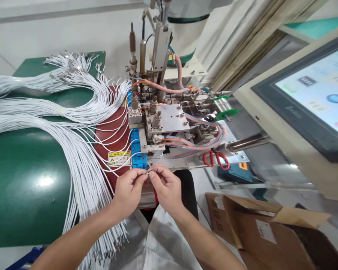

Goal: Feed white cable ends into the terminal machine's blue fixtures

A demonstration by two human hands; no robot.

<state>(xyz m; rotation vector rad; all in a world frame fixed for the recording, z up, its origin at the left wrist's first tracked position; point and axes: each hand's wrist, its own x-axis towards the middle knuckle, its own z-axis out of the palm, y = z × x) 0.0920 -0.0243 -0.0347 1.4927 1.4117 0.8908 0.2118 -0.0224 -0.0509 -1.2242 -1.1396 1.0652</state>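
Note:
My left hand point(130, 188) and my right hand point(165, 185) meet in front of the machine's near end, thumbs and fingertips pinched together. Between them is a small cable end point(148, 172), mostly covered by the fingers. Just beyond the fingertips, blue fixtures point(139, 162) line the machine's left edge, with white cables leading into them. A large bundle of white cables point(81, 172) lies left of my left hand, its wire ends hanging near my left forearm.
The metal machine point(169, 120) carries orange hoses and a wire spool point(224, 108). Red-handled scissors point(216, 159) lie at its near right. A monitor point(312, 90) stands at the right, above an open cardboard box point(273, 236). A green table point(25, 180) is at the left.

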